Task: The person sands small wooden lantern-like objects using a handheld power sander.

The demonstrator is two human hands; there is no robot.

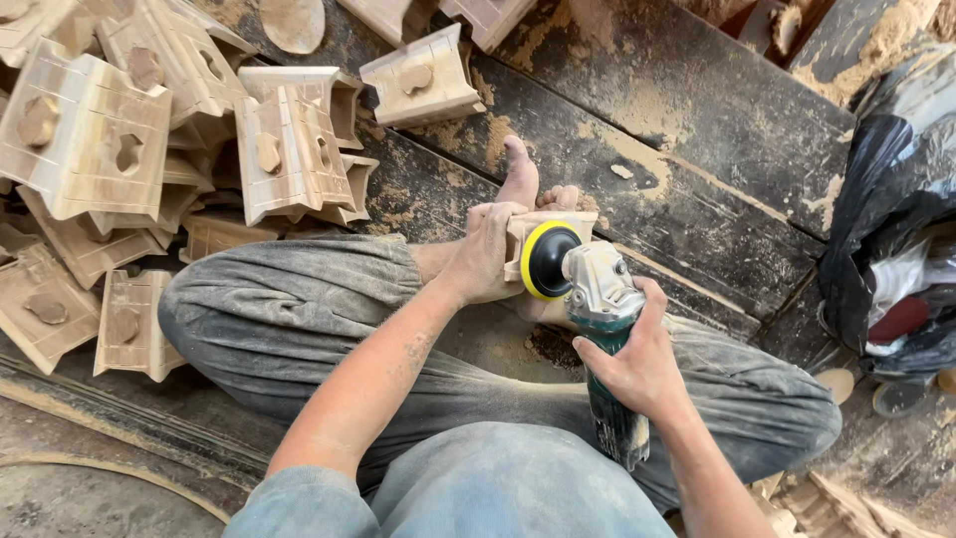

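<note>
Across the whole frame runs a dark plank floor [687,130], dusted w/ pale sawdust. Upper left of frame: a big heap of carved wood blocks [149,159], same shape, each w/ cut-out holes; can't tell from here which are smoothed and which are raw. Right edge of frame: black plastic bag [886,199] w/ stuff inside. Lower centre: person sits cross-legged in dusty grey trousers [289,309], bare foot [520,179] braced on the floor just behind the work.

Centre of frame: left hand [483,254] wrapped around one wood block [538,227], holding it against the feet. Right hand [637,364] closed round the body of a green-and-grey angle grinder [602,329]; its yellow-rimmed black sanding disc [548,259] sits against the block's face.

Progress, as a guess: sanding of this piece looks underway, disc on the wood, fresh dust pile below it. One block in hand vs. a large heap nearby, so prob. plenty left, though the done/undone split isn't visible.
</note>
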